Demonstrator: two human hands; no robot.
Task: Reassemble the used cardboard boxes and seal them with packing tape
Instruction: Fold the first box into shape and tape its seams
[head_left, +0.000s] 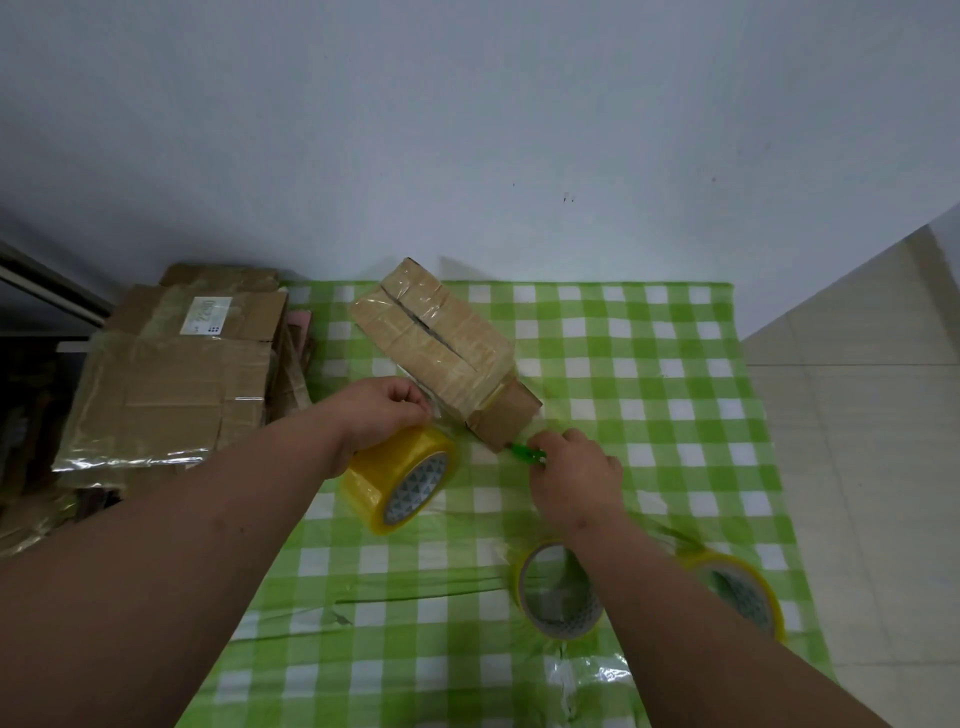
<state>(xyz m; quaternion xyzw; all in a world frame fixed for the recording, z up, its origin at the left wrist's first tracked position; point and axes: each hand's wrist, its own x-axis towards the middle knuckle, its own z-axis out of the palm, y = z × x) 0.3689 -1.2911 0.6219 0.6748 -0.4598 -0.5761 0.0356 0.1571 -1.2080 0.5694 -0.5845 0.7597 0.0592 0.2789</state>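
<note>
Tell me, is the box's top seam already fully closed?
No: a dark open slit still runs along the top of the cardboard box between its flaps.

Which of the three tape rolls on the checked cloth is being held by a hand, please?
The fat yellow roll, top left of the three. The left hand rests over it, while the near-empty roll and the thinner yellow roll lie untouched by the right forearm.

Home: gingham tablecloth (649, 374) (tiled floor (857, 441))

Green-checked table (649, 395) bears cardboard box (441, 343); two tape rolls (558, 590) nearer.
</note>
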